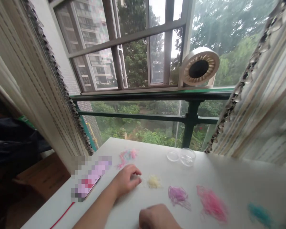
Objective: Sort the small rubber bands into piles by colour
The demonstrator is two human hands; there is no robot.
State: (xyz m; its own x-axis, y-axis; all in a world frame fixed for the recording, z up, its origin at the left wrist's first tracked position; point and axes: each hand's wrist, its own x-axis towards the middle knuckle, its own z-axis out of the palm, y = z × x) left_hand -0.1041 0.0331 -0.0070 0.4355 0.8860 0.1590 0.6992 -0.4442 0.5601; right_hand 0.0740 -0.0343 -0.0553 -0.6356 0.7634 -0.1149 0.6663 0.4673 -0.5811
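My left hand (128,180) rests over the white table, its thumb and curled fingers apart, with nothing visible between them. Just beyond it lies a mixed pile of pink and pale blue rubber bands (128,155). To its right is a small heap of yellow rubber bands (153,181). My right hand (157,217) is at the bottom edge, fingers closed; whatever may be inside is hidden. Nearest to it are purple rubber bands (178,197). Farther right are piles of pink rubber bands (212,204) and teal rubber bands (260,213).
A clear round container (188,157) and a clear round lid (173,156) stand at the table's far edge. On the left lies a blurred phone (94,178) with a red cable (63,214). Behind are a railing (133,96), window, curtains and a round fan (200,66).
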